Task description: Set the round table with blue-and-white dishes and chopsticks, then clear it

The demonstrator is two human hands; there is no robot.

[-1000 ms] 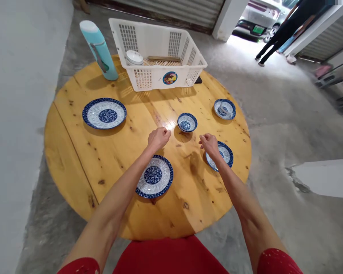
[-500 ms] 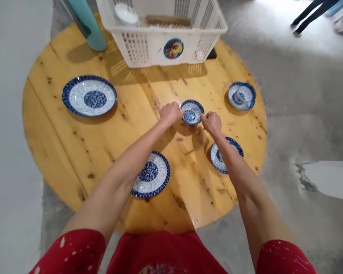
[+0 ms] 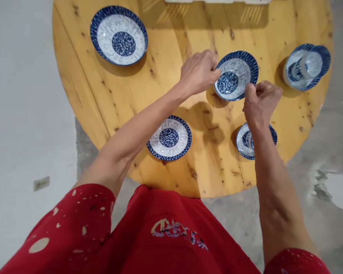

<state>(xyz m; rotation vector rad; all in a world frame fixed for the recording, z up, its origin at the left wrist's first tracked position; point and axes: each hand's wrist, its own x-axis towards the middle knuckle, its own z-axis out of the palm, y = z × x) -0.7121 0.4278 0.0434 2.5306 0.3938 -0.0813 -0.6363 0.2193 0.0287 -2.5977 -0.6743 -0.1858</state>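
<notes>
Blue-white bowl mid-tabletop, tilted, looks just off wood. L hand pinches left rim; R hand pinches near-right rim. Risk: rim-only grip on slick glaze, so bowl may slip, drop, chip. R forearm hangs over saucer nr tabletop edge, could knock it off.

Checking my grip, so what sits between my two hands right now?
A small blue-and-white bowl, in the head view; the left hand grips its left rim, the right hand its near rim.
</notes>
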